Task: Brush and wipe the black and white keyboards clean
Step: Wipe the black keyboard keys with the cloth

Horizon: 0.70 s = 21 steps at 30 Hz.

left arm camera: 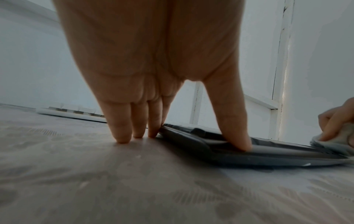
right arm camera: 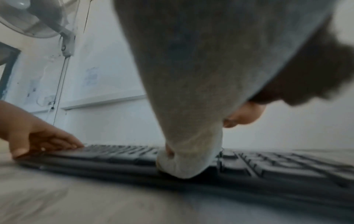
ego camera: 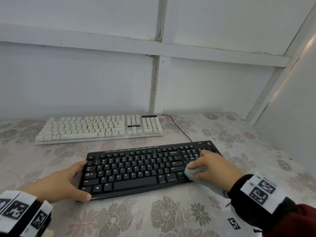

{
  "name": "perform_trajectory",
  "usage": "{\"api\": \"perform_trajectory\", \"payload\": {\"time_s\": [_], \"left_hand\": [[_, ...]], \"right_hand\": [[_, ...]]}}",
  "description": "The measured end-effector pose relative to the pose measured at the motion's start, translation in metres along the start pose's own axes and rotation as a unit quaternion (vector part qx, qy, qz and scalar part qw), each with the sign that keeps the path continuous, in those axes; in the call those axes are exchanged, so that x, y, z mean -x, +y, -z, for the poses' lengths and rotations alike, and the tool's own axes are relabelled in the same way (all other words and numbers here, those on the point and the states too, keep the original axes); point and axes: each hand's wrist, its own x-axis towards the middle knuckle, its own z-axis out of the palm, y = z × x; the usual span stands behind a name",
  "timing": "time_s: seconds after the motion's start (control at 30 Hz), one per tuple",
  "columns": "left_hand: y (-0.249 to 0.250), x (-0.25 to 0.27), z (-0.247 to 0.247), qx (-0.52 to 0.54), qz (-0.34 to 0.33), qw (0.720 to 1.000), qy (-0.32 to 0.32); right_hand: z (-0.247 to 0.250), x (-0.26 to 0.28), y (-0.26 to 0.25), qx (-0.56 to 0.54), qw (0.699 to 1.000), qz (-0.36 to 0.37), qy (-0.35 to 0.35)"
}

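1. White panelled walls are being seen behind a desk (ego camera: 171, 218) covered by a floral cloth.
2. At the back, the white keyboard (ego camera: 99, 129) is being left untouched.
3. Nearer, the black keyboard (ego camera: 136, 170) is being steadied at its left end by the left hand (ego camera: 59, 183), fingers straight, thumb laid on the front edge.
4. A grey cloth (ego camera: 194, 172) is being gripped by the right hand (ego camera: 212, 166), fingers curled round it, and pressed onto keys near the right end.
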Motion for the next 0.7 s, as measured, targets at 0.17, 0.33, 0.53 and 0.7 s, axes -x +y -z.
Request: {"api": "perform_trajectory", "payload": {"time_s": [0.17, 0.33, 0.53, 0.7], "left_hand": [[-0.011, -0.007, 0.000, 0.016, -0.008, 1.000, 0.015], [-0.016, -0.010, 0.001, 0.018, -0.010, 1.000, 0.019], [-0.016, -0.011, 0.001, 0.009, -0.014, 1.000, 0.017], [-0.013, -0.010, 0.000, 0.015, -0.014, 1.000, 0.015]], "right_hand": [[-0.009, -0.001, 0.012, -0.007, 0.999, -0.049, 0.008], [0.003, 0.012, 0.035, 0.016, 0.994, -0.104, 0.039], [0.015, 0.019, 0.076, 0.049, 0.979, -0.193, 0.055], [0.030, 0.022, 0.075, 0.039, 0.981, -0.175, 0.068]]}}
